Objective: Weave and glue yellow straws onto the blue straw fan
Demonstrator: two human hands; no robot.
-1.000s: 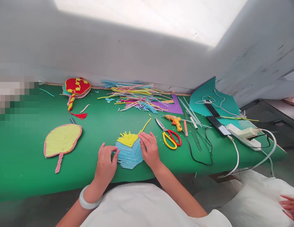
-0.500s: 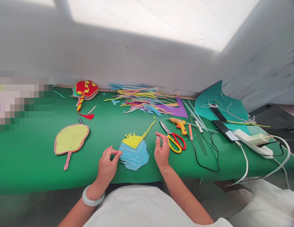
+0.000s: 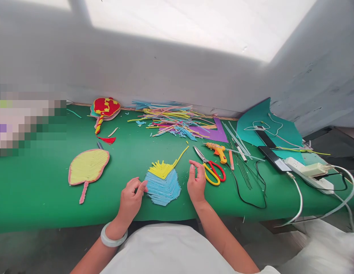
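A fan-shaped panel [image 3: 164,188] lies flat on the green table, faced with rows of blue fuzzy stems that resemble pipe cleaners. Short yellow stems [image 3: 160,169] form a V pattern over its upper part, and one long yellow stem [image 3: 181,155] sticks out to the upper right. At the panel's left edge is my left hand [image 3: 132,196], thumb and forefinger closed together; whether they pinch something is hidden. My right hand [image 3: 196,184] rests right of the panel, apart from it, fingers curled in and nothing visible in them. Scissors [image 3: 211,169] with red and yellow handles lie just beyond it.
A yellow leaf-shaped fan [image 3: 89,166] lies left; a red fan [image 3: 107,107] with tassel sits behind. Loose coloured stems [image 3: 171,120] are heaped at the wall. Right are a glue gun [image 3: 218,151], its black cord, glue sticks [image 3: 238,139], a phone [image 3: 273,158] and a power strip [image 3: 310,177].
The whole view has shifted slightly, so everything sits a little further right. My left thumb has lifted a little from the panel's edge; my right hand keeps its pose.
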